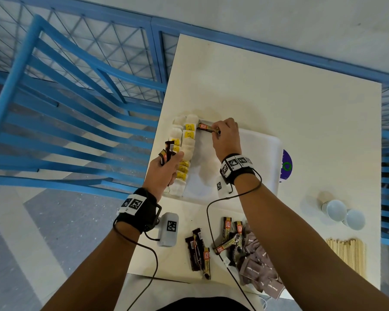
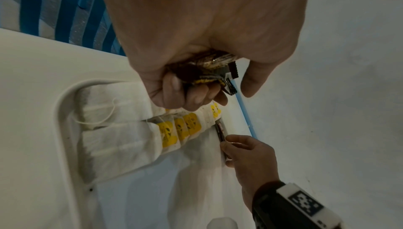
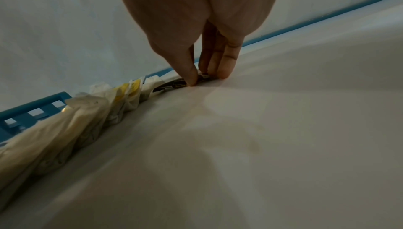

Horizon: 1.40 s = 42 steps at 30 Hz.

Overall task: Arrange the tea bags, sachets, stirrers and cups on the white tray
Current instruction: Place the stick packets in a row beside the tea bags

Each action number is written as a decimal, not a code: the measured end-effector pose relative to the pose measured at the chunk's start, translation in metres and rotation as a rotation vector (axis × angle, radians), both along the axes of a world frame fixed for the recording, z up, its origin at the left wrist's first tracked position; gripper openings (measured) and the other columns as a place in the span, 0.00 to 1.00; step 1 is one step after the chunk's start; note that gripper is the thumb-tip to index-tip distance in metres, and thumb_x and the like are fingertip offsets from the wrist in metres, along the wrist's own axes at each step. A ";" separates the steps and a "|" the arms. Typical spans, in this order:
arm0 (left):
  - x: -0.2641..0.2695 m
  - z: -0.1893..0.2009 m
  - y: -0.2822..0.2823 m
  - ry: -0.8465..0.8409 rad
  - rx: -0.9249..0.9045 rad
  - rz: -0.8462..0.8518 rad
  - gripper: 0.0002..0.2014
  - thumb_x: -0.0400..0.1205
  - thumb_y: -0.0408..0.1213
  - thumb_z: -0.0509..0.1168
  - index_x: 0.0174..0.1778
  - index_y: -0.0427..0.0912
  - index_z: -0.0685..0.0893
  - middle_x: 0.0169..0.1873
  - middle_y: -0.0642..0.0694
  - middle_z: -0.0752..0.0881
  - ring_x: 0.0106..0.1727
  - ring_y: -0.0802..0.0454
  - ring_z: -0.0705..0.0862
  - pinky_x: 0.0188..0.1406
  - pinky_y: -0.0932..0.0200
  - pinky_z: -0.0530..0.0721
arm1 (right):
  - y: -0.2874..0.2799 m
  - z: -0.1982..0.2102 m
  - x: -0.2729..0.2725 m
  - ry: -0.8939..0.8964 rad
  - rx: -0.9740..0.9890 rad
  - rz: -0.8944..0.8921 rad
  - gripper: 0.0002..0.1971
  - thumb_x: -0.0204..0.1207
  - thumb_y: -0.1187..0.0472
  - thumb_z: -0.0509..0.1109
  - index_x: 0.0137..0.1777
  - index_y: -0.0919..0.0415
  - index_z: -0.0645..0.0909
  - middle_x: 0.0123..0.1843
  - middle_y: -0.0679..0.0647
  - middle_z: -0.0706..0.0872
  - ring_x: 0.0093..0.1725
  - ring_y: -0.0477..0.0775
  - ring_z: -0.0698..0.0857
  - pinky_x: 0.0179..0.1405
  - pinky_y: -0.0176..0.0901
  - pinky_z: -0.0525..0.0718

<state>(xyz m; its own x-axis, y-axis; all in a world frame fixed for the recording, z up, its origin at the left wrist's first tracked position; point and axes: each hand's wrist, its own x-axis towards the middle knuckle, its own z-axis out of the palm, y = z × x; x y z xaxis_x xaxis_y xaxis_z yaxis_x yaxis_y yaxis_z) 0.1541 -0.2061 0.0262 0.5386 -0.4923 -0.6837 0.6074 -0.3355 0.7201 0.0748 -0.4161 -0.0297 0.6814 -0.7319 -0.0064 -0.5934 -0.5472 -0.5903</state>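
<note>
A white tray lies on the cream table. Tea bags with yellow tags fill its left side in two rows; the left wrist view shows the same tea bags. My right hand pinches a dark coffee sachet down at the tray's far edge, next to the top tea bag. In the right wrist view my fingertips hold that sachet against the tray floor. My left hand grips a bundle of dark sachets above the tray's left rim, and that bundle shows in its fist.
Loose dark sachets and grey-brown sachets lie near the table's front edge. Wooden stirrers are piled at the front right, with two white cups behind them. A blue chair stands left of the table.
</note>
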 end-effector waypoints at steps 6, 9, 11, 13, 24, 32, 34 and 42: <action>0.000 0.002 -0.003 0.130 0.020 0.052 0.05 0.84 0.34 0.67 0.51 0.36 0.83 0.30 0.45 0.78 0.24 0.52 0.75 0.20 0.62 0.71 | -0.003 -0.001 0.002 0.006 0.000 -0.002 0.08 0.76 0.73 0.71 0.53 0.66 0.84 0.57 0.61 0.79 0.57 0.61 0.77 0.56 0.50 0.83; 0.000 0.003 -0.003 0.121 0.031 0.043 0.05 0.85 0.33 0.67 0.51 0.37 0.88 0.29 0.47 0.81 0.26 0.52 0.77 0.22 0.62 0.71 | -0.003 0.000 0.002 -0.010 -0.012 -0.007 0.08 0.75 0.72 0.72 0.53 0.66 0.84 0.57 0.61 0.79 0.57 0.62 0.77 0.56 0.51 0.83; -0.001 0.004 -0.004 0.124 0.045 0.042 0.06 0.86 0.34 0.68 0.54 0.37 0.89 0.29 0.49 0.82 0.26 0.54 0.78 0.22 0.64 0.72 | -0.003 0.001 0.000 -0.017 -0.017 -0.013 0.08 0.75 0.72 0.73 0.53 0.66 0.83 0.57 0.61 0.79 0.57 0.61 0.77 0.56 0.48 0.82; 0.000 0.005 -0.005 0.126 0.058 0.052 0.08 0.86 0.35 0.68 0.57 0.36 0.88 0.30 0.49 0.82 0.26 0.55 0.78 0.22 0.65 0.74 | -0.001 0.000 -0.003 -0.024 -0.028 -0.007 0.08 0.75 0.71 0.73 0.53 0.66 0.83 0.56 0.62 0.79 0.56 0.61 0.77 0.55 0.46 0.80; -0.001 0.005 0.000 0.045 0.078 -0.009 0.05 0.85 0.37 0.70 0.50 0.41 0.90 0.35 0.43 0.78 0.30 0.51 0.72 0.28 0.59 0.66 | -0.001 -0.003 0.002 0.003 -0.029 -0.028 0.07 0.74 0.72 0.72 0.52 0.65 0.83 0.55 0.62 0.80 0.55 0.64 0.77 0.53 0.53 0.81; -0.003 0.005 -0.001 0.010 0.107 -0.012 0.10 0.84 0.37 0.72 0.54 0.34 0.90 0.34 0.46 0.81 0.31 0.53 0.76 0.34 0.60 0.73 | -0.003 -0.003 -0.002 -0.011 -0.047 -0.052 0.09 0.74 0.70 0.73 0.53 0.64 0.82 0.56 0.61 0.79 0.54 0.63 0.78 0.53 0.56 0.83; -0.004 0.008 -0.002 0.006 0.097 -0.010 0.08 0.84 0.36 0.72 0.53 0.37 0.91 0.32 0.51 0.85 0.31 0.56 0.81 0.37 0.62 0.77 | -0.003 -0.002 -0.002 -0.009 -0.046 -0.060 0.07 0.74 0.70 0.73 0.52 0.65 0.82 0.55 0.62 0.79 0.54 0.63 0.78 0.53 0.57 0.83; -0.002 0.008 0.002 -0.008 0.079 0.012 0.05 0.83 0.37 0.73 0.52 0.42 0.92 0.31 0.52 0.86 0.32 0.57 0.83 0.38 0.61 0.79 | 0.002 0.005 -0.003 0.002 0.000 -0.086 0.14 0.74 0.66 0.74 0.59 0.62 0.80 0.59 0.60 0.77 0.57 0.62 0.78 0.55 0.55 0.83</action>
